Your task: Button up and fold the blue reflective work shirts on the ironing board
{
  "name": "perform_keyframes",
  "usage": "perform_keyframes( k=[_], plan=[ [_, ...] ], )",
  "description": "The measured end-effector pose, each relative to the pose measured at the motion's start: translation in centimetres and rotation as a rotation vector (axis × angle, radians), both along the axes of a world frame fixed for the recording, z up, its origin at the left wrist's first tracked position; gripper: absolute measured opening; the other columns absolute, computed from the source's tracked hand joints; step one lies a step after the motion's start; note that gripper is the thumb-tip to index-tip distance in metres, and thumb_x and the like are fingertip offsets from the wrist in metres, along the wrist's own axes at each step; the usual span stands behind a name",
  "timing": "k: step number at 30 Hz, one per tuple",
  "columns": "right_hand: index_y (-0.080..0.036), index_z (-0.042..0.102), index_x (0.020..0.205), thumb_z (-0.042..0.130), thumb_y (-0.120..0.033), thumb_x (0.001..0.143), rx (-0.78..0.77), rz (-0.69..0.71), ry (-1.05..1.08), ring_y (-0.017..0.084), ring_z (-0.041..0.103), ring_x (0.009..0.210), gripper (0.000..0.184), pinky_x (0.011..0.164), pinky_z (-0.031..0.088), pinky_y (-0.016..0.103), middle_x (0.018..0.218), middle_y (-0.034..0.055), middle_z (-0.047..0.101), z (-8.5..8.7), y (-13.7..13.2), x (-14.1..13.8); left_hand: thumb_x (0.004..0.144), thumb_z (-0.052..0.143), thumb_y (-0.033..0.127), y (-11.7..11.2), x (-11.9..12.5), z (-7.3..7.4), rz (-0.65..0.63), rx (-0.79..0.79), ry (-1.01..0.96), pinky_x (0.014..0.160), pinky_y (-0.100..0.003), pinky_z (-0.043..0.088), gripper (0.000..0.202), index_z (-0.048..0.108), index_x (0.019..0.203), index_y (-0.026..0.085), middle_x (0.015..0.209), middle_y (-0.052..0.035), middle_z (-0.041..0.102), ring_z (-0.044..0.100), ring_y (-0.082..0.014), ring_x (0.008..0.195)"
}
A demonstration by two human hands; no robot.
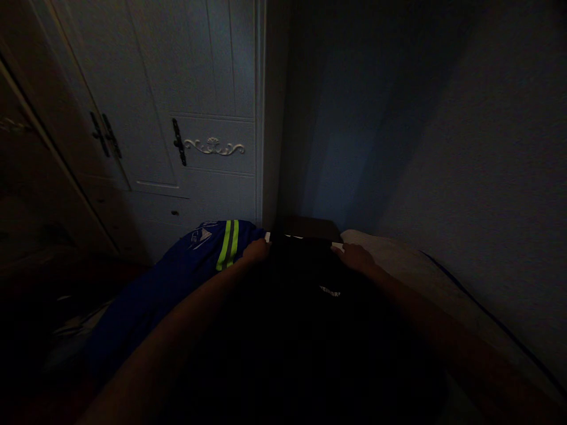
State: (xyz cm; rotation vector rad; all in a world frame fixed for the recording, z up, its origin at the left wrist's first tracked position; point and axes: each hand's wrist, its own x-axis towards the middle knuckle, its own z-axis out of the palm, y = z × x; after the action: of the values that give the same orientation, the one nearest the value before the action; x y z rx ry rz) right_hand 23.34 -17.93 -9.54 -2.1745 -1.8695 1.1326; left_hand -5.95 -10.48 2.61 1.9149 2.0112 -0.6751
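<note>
A black garment (301, 319) with small white lettering spreads in front of me, its outline mostly lost in the dark. My left hand (256, 251) is closed on its far left edge, where a bit of white shows by the fingers. On the far right edge, my right hand (357, 257) grips it in the same way, with another white strip at the fingertips. Between the hands the far edge looks stretched out. A blue garment (177, 277) with yellow-green stripes lies just left of my left forearm.
Behind stands a pale wardrobe (212, 195) with dark handles and carved trim. A brown box-like thing (310, 226) sits past the black garment. To the right is a light padded surface (398, 254) with a dark blue edge line, against a wall (487, 147).
</note>
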Motion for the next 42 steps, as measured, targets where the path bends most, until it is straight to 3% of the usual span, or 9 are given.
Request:
perform_keyframes(
  k=[7,12,15,20,27,33,36,39,42],
  plan=[
    [-0.016,0.073,0.087,0.035,-0.052,0.097,0.079,0.13,0.026,0.023,0.068,0.089,0.053,0.071,0.044,0.028,0.098,0.0146,0.072,0.8,1.3,0.3,0.098,0.034,0.039,0.3,1.4,2.5,-0.108,0.12,-0.108,0.084,-0.032,0.049,0.04,0.067,0.106,0.017,0.11,-0.0152,0.071,0.067,-0.0253,0.102],
    [-0.016,0.073,0.082,0.04,-0.054,0.096,0.182,0.043,0.088,0.019,0.064,0.071,0.051,0.06,0.039,0.026,0.08,0.0094,0.071,3.0,5.9,2.6,0.097,0.036,0.037,4.1,2.1,5.5,-0.189,0.309,-0.15,0.079,-0.031,0.048,0.037,0.066,0.101,0.016,0.102,-0.0144,0.071,0.067,-0.024,0.094],
    [-0.015,0.071,0.076,0.043,-0.054,0.095,0.216,0.045,0.061,0.019,0.062,0.065,0.052,0.058,0.037,0.027,0.074,0.0088,0.069,3.4,9.0,3.7,0.097,0.038,0.038,7.2,2.2,5.7,-0.198,0.39,-0.141,0.078,-0.031,0.048,0.036,0.067,0.097,0.016,0.101,-0.0151,0.071,0.066,-0.0245,0.094],
    [-0.015,0.073,0.081,0.043,-0.058,0.094,0.204,0.074,-0.033,0.023,0.066,0.078,0.054,0.068,0.045,0.029,0.082,0.013,0.071,0.9,12.2,3.0,0.098,0.035,0.042,10.6,1.8,2.2,-0.117,0.312,-0.073,0.084,-0.032,0.048,0.042,0.066,0.108,0.015,0.113,-0.0173,0.068,0.064,-0.0263,0.104],
    [-0.011,0.074,0.098,0.035,-0.052,0.098,0.072,0.057,-0.064,0.028,0.067,0.099,0.056,0.082,0.049,0.034,0.105,0.0208,0.071,-6.5,10.6,-1.0,0.095,0.042,0.042,9.6,-1.3,-5.4,0.016,0.142,0.02,0.084,-0.037,0.051,0.039,0.068,0.107,0.016,0.114,-0.019,0.069,0.066,-0.0316,0.106],
    [-0.006,0.072,0.1,0.023,-0.047,0.101,0.016,0.03,-0.067,0.032,0.067,0.101,0.064,0.086,0.049,0.04,0.105,0.0254,0.069,-9.1,10.0,-1.7,0.097,0.03,0.05,10.3,-1.8,-6.7,0.042,0.12,0.058,0.09,-0.045,0.049,0.056,0.062,0.116,0.008,0.118,-0.0251,0.065,0.061,-0.0371,0.113],
    [-0.007,0.066,0.114,0.022,-0.048,0.101,0.077,0.009,-0.077,0.032,0.063,0.109,0.061,0.091,0.046,0.041,0.113,0.0248,0.066,-8.5,10.8,-2.1,0.096,0.029,0.057,10.6,-0.4,-6.4,-0.23,0.166,-0.055,0.103,-0.044,0.039,0.063,0.05,0.134,0.011,0.134,-0.0219,0.056,0.052,-0.0338,0.126],
    [-0.01,0.053,0.133,0.024,-0.049,0.101,0.327,0.078,-0.001,0.03,0.051,0.127,0.058,0.103,0.039,0.041,0.135,0.0207,0.055,-7.7,11.5,-3.7,0.095,0.038,0.054,10.3,0.5,-7.0,-0.634,-0.016,-0.238,0.116,-0.038,0.021,0.06,0.041,0.145,0.021,0.152,-0.0111,0.04,0.033,-0.0265,0.141],
    [-0.016,0.044,0.144,0.028,-0.05,0.101,0.426,0.31,0.178,0.024,0.038,0.138,0.057,0.113,0.031,0.038,0.151,0.0121,0.041,-7.9,11.5,-5.6,0.096,0.035,0.051,9.9,0.2,-8.6,-0.664,-0.182,-0.244,0.119,-0.035,0.008,0.059,0.037,0.148,0.023,0.158,-0.0069,0.028,0.019,-0.0211,0.148]
  ],
)
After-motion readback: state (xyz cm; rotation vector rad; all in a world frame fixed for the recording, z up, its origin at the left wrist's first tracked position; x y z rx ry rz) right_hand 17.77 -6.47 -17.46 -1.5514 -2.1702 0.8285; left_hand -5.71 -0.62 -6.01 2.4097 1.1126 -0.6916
